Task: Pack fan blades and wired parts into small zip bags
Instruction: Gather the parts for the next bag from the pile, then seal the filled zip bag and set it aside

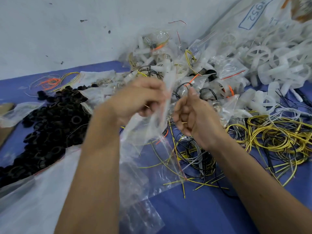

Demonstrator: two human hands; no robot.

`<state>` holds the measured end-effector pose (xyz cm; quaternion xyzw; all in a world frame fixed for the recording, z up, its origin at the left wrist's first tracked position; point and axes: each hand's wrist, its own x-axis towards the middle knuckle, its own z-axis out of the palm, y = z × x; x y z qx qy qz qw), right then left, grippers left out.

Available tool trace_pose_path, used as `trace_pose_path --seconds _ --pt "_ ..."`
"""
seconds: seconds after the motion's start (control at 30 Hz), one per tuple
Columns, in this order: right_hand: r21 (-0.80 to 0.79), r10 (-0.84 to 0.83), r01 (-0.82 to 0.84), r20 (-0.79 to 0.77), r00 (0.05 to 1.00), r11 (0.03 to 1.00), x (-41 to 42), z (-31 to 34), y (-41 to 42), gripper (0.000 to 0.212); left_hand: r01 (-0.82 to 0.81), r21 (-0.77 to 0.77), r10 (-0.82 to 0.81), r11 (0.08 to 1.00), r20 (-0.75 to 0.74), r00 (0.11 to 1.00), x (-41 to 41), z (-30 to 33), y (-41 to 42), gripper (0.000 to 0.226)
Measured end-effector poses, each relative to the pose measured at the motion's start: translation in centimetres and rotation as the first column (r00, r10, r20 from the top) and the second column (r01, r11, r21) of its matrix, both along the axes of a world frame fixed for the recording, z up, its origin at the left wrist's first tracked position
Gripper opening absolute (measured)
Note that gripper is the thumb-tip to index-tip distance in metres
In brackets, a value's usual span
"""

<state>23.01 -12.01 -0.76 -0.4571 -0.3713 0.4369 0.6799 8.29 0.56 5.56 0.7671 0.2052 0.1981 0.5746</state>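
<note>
Small zip bag (157, 119) held up between both hands over the blue table (211, 208): left hand (140, 102) pinching its edge, right hand (190, 115) curled, grip unclear through blur. Probably light, limp, slippery film; best pinched at the stiffer zip rim.

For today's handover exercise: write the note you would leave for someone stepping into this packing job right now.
Left hand: grips a small zip bag, held up above the table.
Right hand: fingers curled at the bag's mouth; contents blurred.
Filled bags heaped at the back; white fan blades right; yellow wires near right; black rings left; empty bags below the hands.
Done: many bags packed. Left: finish this one; much loose stock remains.
</note>
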Motion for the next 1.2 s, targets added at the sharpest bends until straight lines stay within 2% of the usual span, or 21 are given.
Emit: trace_pose_path --seconds 0.07,0.13,0.33,0.53,0.6,0.67,0.73,0.83,0.93,1.0,1.07,1.13,1.2 --pt "-0.053 -0.006 0.011 0.084 0.996 0.999 0.0 -0.3 0.2 0.062 0.081 0.032 -0.075 0.996 -0.165 0.984 2.2 -1.3 -2.0 0.019" --pt "-0.086 -0.046 0.058 0.145 0.988 0.995 0.2 -0.7 0.2 0.052 0.094 0.007 -0.090 0.996 -0.228 0.970 3.4 -2.7 -2.8 0.010" --pt "-0.106 -0.050 0.058 0.078 0.996 0.993 0.6 -1.2 0.3 0.037 0.094 -0.167 -0.115 0.982 -0.122 0.986 2.6 -4.1 -1.4 0.025" --pt "-0.140 -0.063 0.068 0.035 0.997 0.988 0.8 -1.0 0.2 0.028 -0.060 -0.386 0.021 0.921 -0.105 0.994 2.3 -4.0 -0.8 0.024" --pt "-0.147 -0.065 0.080 0.102 0.993 0.986 0.7 -1.0 0.3 0.018 -0.106 -0.357 0.048 0.928 -0.167 0.985 2.3 -3.9 -0.8 0.026" --pt "-0.134 -0.048 0.073 0.182 0.982 0.988 0.3 -1.2 0.3 0.009 -0.105 -0.272 0.042 0.956 -0.228 0.973 2.5 -3.9 -1.1 0.038" --pt "-0.113 -0.037 0.064 0.225 0.974 0.992 0.1 -1.4 0.3 0.004 -0.090 -0.185 0.040 0.979 -0.258 0.965 2.7 -3.8 -1.4 0.035" --pt "-0.103 -0.102 0.129 0.233 0.967 0.986 0.4 -1.6 0.4 0.011 -0.104 -0.146 0.064 0.984 -0.260 0.963 2.5 -3.7 -1.3 0.025" --pt "-0.092 -0.199 0.229 0.254 0.947 0.969 0.8 -1.8 0.5 0.017 -0.145 -0.121 0.108 0.982 -0.270 0.957 1.6 -3.1 -0.8 0.029" --pt "-0.062 -0.288 0.336 0.385 0.877 0.940 1.0 -1.9 0.4 0.015 -0.195 -0.137 0.161 0.971 -0.222 0.962 0.6 -2.5 -0.3 0.034" --pt "-0.010 -0.368 0.438 0.526 0.767 0.899 1.2 -1.8 0.3 0.016 -0.219 -0.233 0.200 0.947 -0.102 0.974 -0.9 -1.6 0.5 0.039" --pt "0.052 -0.420 0.472 0.549 0.723 0.880 1.2 -1.5 0.2 0.017 -0.187 -0.309 0.202 0.933 0.019 0.979 -2.7 -0.5 1.2 0.036" --pt "0.129 -0.416 0.420 0.555 0.720 0.898 0.7 -1.1 0.0 0.014 -0.161 -0.354 0.204 0.921 0.088 0.975 -3.9 0.4 1.4 0.038"
